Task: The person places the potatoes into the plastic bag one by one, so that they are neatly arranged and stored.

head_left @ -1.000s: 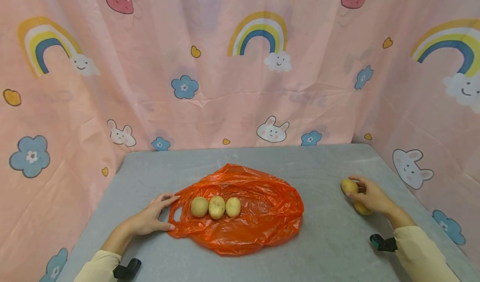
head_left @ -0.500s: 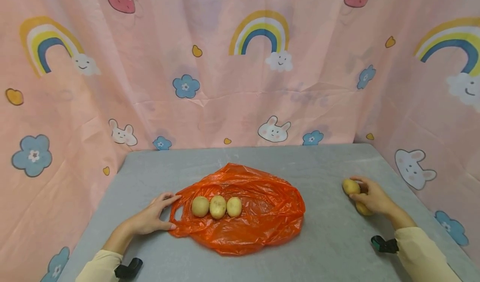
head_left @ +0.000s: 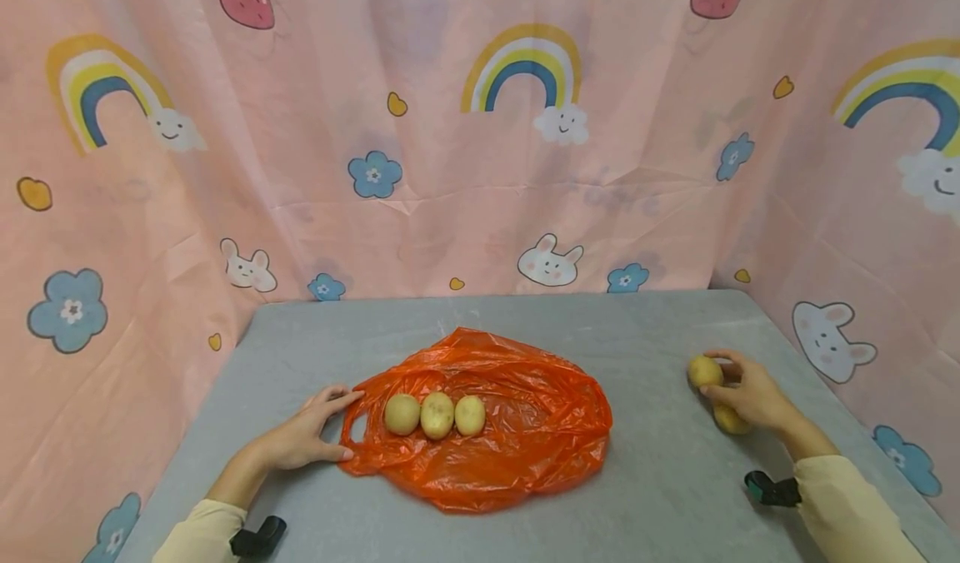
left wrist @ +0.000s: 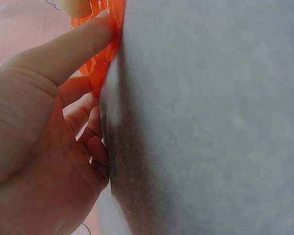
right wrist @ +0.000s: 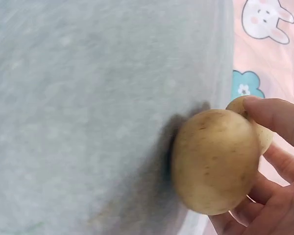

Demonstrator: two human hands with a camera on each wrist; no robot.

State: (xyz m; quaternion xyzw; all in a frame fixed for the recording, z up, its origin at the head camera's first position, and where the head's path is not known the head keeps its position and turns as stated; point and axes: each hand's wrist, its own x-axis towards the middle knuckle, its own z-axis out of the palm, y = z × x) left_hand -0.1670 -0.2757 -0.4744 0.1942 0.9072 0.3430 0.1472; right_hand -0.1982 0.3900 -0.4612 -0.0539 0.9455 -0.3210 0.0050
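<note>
An orange-red plastic bag (head_left: 525,455) lies flattened on the grey table, its handle hole toward the left. On it three potatoes (head_left: 437,416) sit side by side in a row. My left hand (head_left: 296,438) rests at the bag's left edge, thumb and fingers spread apart; in the left wrist view the thumb lies over the plastic (left wrist: 115,34). At the right, my right hand (head_left: 753,392) holds a potato (head_left: 705,371) between thumb and fingers. A second potato (head_left: 729,419) lies just below that hand, and fills the foreground of the right wrist view as a large potato (right wrist: 215,161).
The grey table (head_left: 645,480) ends at a pink printed curtain (head_left: 420,238) behind and on both sides. A black wrist device (head_left: 258,538) sits below the left sleeve, and another black device (head_left: 771,490) by the right one.
Both hands, the bag and the potatoes keep their places. Only the head view has shifted very slightly.
</note>
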